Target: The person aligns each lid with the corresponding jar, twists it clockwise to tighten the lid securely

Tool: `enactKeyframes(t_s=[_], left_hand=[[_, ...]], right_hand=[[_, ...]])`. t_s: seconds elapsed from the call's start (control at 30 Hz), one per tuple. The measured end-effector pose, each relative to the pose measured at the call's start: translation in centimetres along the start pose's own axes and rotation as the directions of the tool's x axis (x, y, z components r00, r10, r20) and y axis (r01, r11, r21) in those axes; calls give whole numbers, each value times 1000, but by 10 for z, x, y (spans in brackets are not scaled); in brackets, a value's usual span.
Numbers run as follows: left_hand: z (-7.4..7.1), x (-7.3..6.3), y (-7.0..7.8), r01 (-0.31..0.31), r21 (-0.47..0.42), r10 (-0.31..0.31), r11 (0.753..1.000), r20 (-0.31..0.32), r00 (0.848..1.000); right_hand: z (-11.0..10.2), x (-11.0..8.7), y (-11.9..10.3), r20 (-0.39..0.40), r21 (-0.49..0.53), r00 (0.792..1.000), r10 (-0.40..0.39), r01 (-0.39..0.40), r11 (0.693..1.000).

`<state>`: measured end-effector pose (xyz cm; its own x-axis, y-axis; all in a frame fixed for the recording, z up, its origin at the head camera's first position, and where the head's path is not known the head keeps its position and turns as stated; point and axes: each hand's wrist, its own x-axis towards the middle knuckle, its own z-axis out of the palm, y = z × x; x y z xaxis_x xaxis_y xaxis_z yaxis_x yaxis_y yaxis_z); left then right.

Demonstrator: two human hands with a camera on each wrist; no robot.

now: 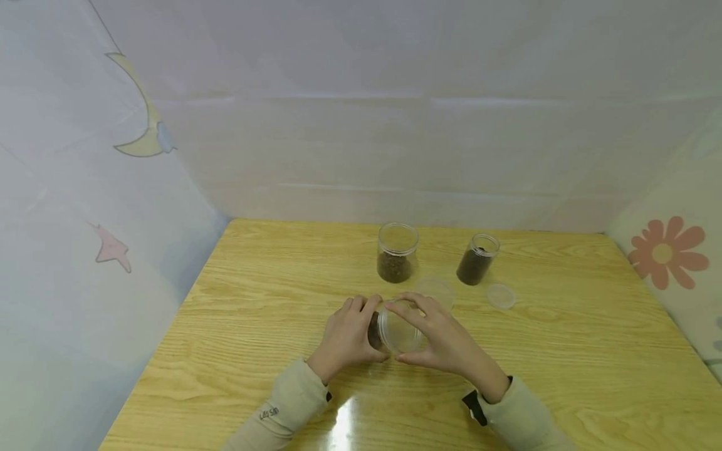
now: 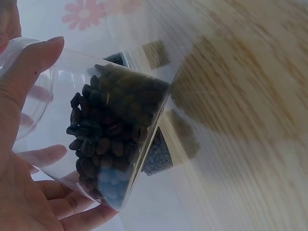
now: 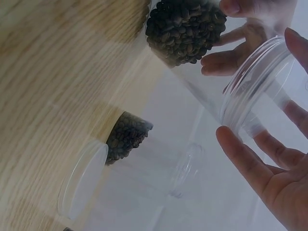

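My left hand grips a clear jar round its side, tilted above the table. Dark glossy beans fill its lower part, against the base. At the jar's mouth, the fingers and thumb of my right hand are curled round the rim of a clear round lid. The right wrist view shows the ridged collar with fingertips at its edge. The palm of my right hand is partly out of that view.
A wide uncovered jar with dark contents stands behind my hands. A narrower uncovered jar is to its right. One clear lid lies just beyond my right hand, another lid farther right. The wooden table meets a cloth backdrop.
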<state>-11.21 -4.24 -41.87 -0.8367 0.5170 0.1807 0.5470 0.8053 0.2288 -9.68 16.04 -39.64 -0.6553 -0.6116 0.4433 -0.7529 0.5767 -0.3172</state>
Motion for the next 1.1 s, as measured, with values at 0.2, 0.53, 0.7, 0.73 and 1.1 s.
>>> enactKeyframes(t_s=[0.2, 0.53, 0.7, 0.73, 1.1], left_hand=[[1, -1, 0, -3, -4, 3, 1000, -17, 1000], [0, -1, 0, -2, -5, 2, 1000, -29, 1000], [1, -1, -1, -4, 2, 4, 1000, -39, 999], [1, -1, -1, -4, 5, 4, 1000, -42, 999], [1, -1, -1, -1, 26, 3, 1000, -56, 998]], right_hand=[[0, 0, -3, -11, -7, 1000, 24, -24, 1000], [1, 0, -5, -7, -18, 998, 61, -61, 998], [1, 0, -5, -9, -7, 997, 73, -73, 997], [1, 0, -5, -11, -4, 997, 75, -75, 997], [3, -1, -3, -20, -6, 997, 81, -81, 997]])
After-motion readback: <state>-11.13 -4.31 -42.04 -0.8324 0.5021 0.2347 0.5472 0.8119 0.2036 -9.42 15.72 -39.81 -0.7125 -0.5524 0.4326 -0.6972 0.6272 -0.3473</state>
